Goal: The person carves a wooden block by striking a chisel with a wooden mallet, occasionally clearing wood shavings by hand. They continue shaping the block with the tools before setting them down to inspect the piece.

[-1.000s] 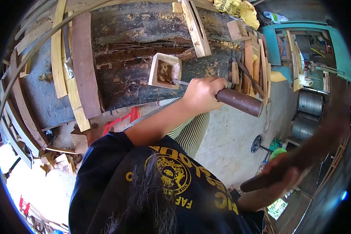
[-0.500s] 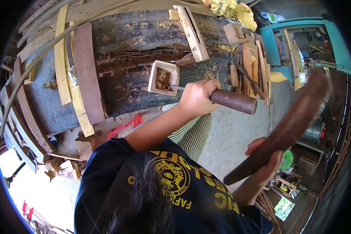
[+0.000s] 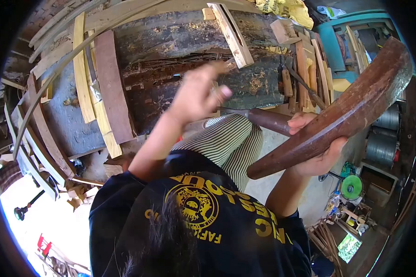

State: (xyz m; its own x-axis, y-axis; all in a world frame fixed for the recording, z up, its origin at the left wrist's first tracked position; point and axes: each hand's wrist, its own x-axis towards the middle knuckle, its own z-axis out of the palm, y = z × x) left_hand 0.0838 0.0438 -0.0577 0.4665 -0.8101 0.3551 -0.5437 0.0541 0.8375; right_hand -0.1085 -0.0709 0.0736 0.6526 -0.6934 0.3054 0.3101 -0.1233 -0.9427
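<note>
My right hand [image 3: 320,159] grips a long, curved, dark brown wooden piece [image 3: 342,117]; its fingers wrap the middle, and the broad far end has a greyish edge. Against those fingertips lies the round brown handle [image 3: 269,120] of a tool with a thin metal shank. Whether the fingers also pinch that handle cannot be made out. My left hand [image 3: 196,94] is raised over the near side of the workbench, off the handle, blurred, with thumb and forefinger apart and nothing visible in it. The small pale box is not visible; the left hand covers that spot.
The dark, worn workbench [image 3: 157,41] carries a slotted pale wood block [image 3: 231,37], a reddish board [image 3: 113,87] and yellowish strips [image 3: 81,69]. Wood pieces [image 3: 305,69] are stacked at its right end. A green fan [image 3: 351,187] stands at the lower right.
My left hand has let go of the brown handle and moved left. The handle now rests by my right fingers. The curved wooden piece has moved left and tipped flatter across my front.
</note>
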